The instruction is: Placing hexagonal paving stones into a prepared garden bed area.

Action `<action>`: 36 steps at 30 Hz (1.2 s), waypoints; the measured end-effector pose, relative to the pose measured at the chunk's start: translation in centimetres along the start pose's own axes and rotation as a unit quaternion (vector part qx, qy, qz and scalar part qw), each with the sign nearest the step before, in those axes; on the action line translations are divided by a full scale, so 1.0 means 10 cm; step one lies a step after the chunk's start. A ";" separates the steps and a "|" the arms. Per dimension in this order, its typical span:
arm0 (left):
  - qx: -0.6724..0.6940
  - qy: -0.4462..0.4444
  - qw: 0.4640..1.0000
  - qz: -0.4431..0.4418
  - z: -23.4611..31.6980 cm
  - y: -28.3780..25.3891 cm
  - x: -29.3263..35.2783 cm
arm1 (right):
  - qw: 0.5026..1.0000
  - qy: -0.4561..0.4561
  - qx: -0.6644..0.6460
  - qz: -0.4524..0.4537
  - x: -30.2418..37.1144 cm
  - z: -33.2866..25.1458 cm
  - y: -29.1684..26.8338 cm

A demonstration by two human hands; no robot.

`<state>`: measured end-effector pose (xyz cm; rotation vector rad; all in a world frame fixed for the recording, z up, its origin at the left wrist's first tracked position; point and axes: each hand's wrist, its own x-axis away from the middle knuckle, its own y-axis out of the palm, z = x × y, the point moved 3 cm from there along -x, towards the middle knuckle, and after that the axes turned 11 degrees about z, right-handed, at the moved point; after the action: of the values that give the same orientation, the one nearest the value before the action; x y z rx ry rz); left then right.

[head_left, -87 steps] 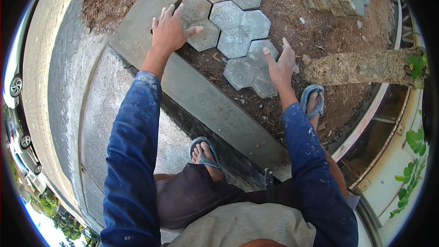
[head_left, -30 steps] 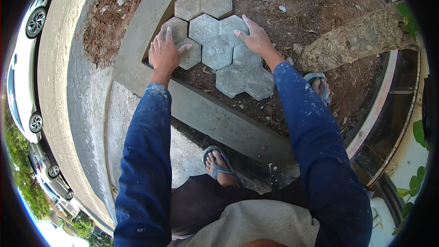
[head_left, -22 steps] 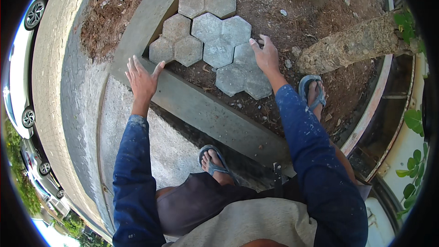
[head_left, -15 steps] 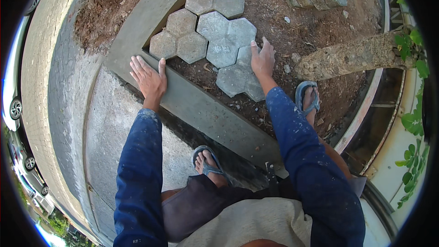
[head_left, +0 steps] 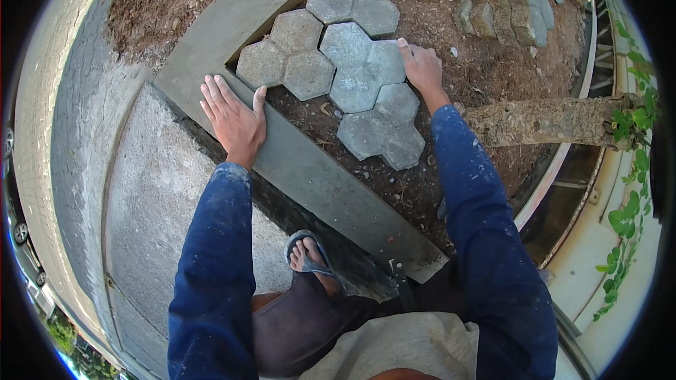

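My left hand (head_left: 236, 121) lies open, palm down with its fingers spread, on the grey concrete curb (head_left: 331, 186). My right hand (head_left: 424, 74) is at the right edge of a light grey three-hexagon paving block (head_left: 351, 65). Its thumb touches that edge; the other fingers are apart from the thumb and bent over the soil, tips partly hidden. Close below, a darker grey paving block (head_left: 384, 127) fits against the light one. To the left, a brownish paving block (head_left: 289, 56) sits beside the curb's inner corner, and another grey paving block (head_left: 354, 1) adjoins farther off.
Several paving blocks stand stacked on edge (head_left: 503, 7) at the far right. A tree trunk (head_left: 542, 122) leans in from the right. Loose soil (head_left: 486, 70) surrounds the blocks. A sandalled foot (head_left: 308, 255) stands outside the curb; heaped earth (head_left: 151, 10) lies at the far left.
My right hand has shifted from the darker lower block's edge, farther away along to the light grey block's edge, its fingers now more bent. The left hand stays on the curb.
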<state>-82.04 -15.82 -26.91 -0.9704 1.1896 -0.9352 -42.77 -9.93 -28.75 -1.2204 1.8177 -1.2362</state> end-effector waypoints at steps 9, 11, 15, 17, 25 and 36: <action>-0.003 -0.005 1.000 -0.019 0.07 0.03 -0.03 | 0.983 0.009 -0.159 0.092 -0.60 -0.46 0.25; -0.007 0.002 1.000 -0.021 0.07 0.00 -0.03 | 0.982 0.008 -0.172 0.077 -0.61 -0.45 0.19; -0.001 0.005 1.000 -0.013 0.09 0.02 -0.06 | 0.987 -0.013 -0.150 0.055 -0.69 -0.44 0.13; 0.010 0.003 1.000 -0.019 0.11 0.01 -0.05 | 0.987 -0.026 -0.156 0.041 -0.74 -0.35 0.10; 0.016 0.001 0.999 -0.034 0.09 0.01 -0.04 | 0.986 0.019 -0.108 0.123 -1.54 0.17 -0.15; 0.002 -0.003 0.999 -0.039 0.08 0.06 -0.02 | 0.957 -0.136 0.154 0.206 -1.71 0.17 -0.80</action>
<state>-81.21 -15.33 -27.27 -1.0217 1.1519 -0.9949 -31.93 4.18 -22.09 -0.7470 1.5099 -1.0085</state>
